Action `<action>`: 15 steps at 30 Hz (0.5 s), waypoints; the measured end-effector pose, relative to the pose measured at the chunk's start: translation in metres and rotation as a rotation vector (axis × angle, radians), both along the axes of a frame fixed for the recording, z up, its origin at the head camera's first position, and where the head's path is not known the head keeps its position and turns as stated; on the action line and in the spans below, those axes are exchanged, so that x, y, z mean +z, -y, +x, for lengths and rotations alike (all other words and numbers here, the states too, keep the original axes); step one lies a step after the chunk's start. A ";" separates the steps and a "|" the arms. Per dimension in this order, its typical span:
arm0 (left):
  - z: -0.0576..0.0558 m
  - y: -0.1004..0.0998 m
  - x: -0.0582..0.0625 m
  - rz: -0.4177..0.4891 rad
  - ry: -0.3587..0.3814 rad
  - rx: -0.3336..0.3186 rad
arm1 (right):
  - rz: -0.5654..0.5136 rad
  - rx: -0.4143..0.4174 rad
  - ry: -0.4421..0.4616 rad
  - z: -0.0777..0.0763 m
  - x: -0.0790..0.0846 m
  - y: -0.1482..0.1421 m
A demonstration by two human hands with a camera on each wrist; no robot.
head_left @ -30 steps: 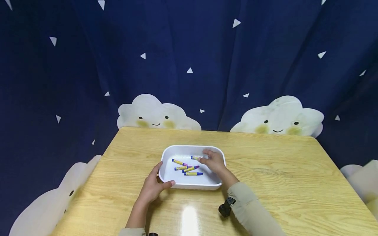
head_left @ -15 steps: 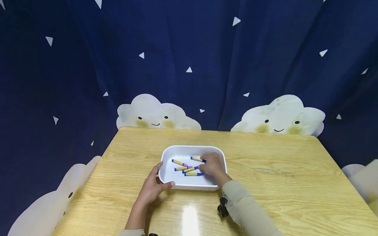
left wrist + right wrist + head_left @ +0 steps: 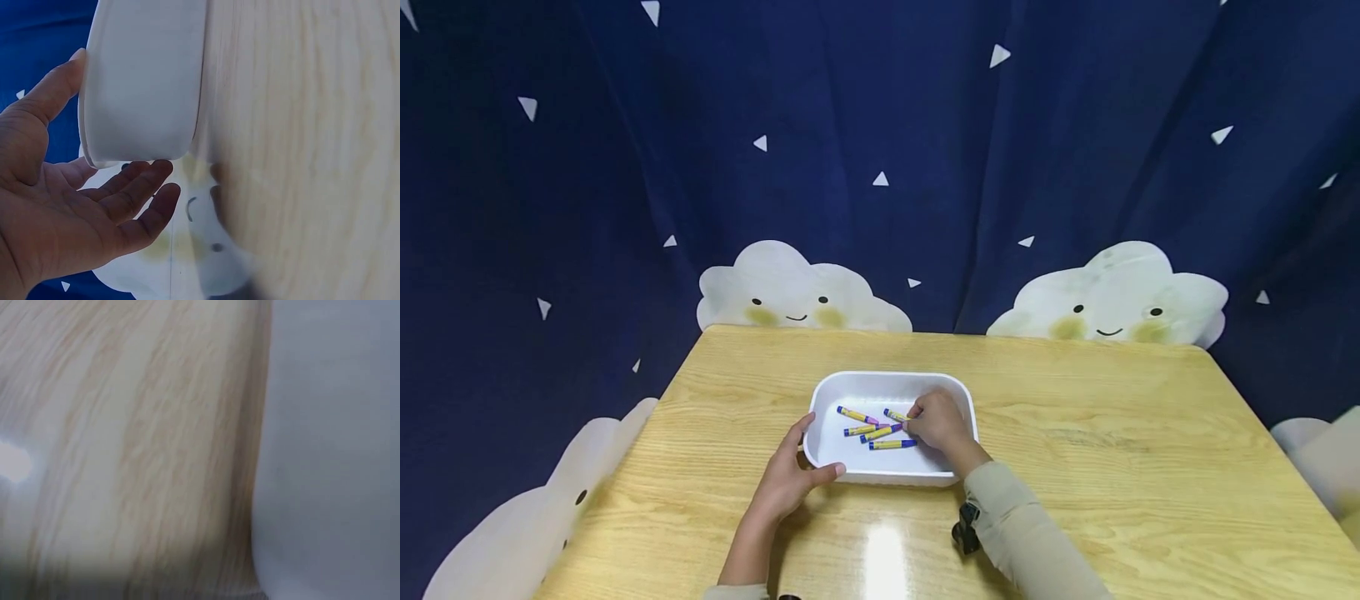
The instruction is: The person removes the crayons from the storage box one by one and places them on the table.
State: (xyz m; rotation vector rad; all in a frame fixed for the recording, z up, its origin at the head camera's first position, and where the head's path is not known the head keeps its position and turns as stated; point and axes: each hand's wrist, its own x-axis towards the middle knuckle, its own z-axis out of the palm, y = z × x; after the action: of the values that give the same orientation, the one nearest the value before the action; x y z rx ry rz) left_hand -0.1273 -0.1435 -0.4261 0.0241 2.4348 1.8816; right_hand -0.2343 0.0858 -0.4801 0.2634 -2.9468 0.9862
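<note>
A white plastic tray (image 3: 883, 476) stands on the table with several crayons in it, each in a yellow and blue wrapper. Inside the tray, my right hand (image 3: 943, 425) pinches the uppermost crayon (image 3: 893, 414) by its right end, which the fingers cover. My left hand (image 3: 785, 477) steadies the near left corner, its thumb on the near rim and its fingers at the left end. Seen from the left wrist, those fingers (image 3: 145, 199) are spread and relaxed against the tray's end. A pink-tipped crayon (image 3: 855, 414), a purple-tipped crayon (image 3: 880, 433) and a blue-tipped crayon (image 3: 891, 445) lie nearby.
The wooden table (image 3: 1097, 450) spreads out around the tray. Behind it hangs a dark blue curtain (image 3: 820, 100) with white triangles. Cloud-shaped panels (image 3: 797, 287) stand along the table's edges. Only table and tray wall (image 3: 331, 450) fill the right wrist view.
My right hand has lowered into the tray and taken hold of the uppermost crayon, which has shifted slightly toward me. The left hand has stayed at the tray's corner.
</note>
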 end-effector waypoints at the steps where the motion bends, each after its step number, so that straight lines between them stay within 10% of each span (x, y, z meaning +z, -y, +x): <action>1: -0.001 0.000 -0.001 0.000 0.000 -0.001 | -0.030 0.003 0.001 0.000 0.001 0.000; 15: -0.017 0.008 -0.040 -0.028 -0.001 0.019 | -0.257 0.022 -0.068 0.005 0.013 -0.002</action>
State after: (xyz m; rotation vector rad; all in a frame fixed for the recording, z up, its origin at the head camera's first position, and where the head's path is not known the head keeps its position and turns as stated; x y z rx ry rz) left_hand -0.1443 -0.1511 -0.4658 0.0006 2.4703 1.8555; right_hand -0.2292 0.0874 -0.4668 0.3140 -2.7229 1.3145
